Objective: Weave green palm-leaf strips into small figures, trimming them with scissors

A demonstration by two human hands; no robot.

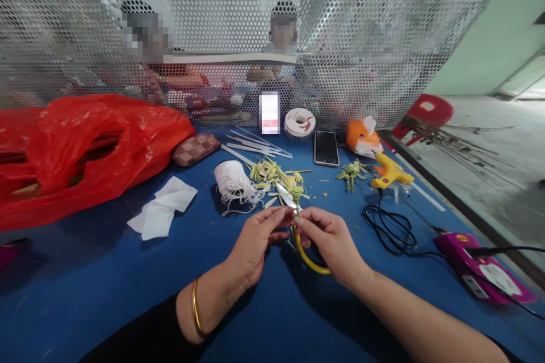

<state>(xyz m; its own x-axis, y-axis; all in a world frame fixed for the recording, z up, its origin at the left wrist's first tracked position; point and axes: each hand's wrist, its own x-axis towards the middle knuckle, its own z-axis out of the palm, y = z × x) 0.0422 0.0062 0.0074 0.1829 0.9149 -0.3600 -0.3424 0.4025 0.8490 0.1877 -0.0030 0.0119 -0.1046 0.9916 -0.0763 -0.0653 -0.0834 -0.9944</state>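
Observation:
Between my two hands stands a small braided piece of green plant strip (297, 195), upright on a thin stem. My right hand (326, 232) pinches this stem between thumb and fingertips. Close beside it, the thumb and fingers of my left hand (261, 235) are drawn together; whatever they grip is too small to make out. Scissors with a yellow handle (313, 265) are at my right hand, blades pointing away from me. Whether the hand bears them or they rest on the table cannot be told. Just beyond lies a heap of yellow-green plant scraps (268, 173).
White string (233, 181), a tissue (164, 208) and a red plastic bag (93, 153) lie leftward. Rightward are a yellow glue gun (392, 173), its cable and a purple power strip (481, 266). A phone (326, 148) and ribbon spool (300, 123) stand near the perforated metal screen (221, 5).

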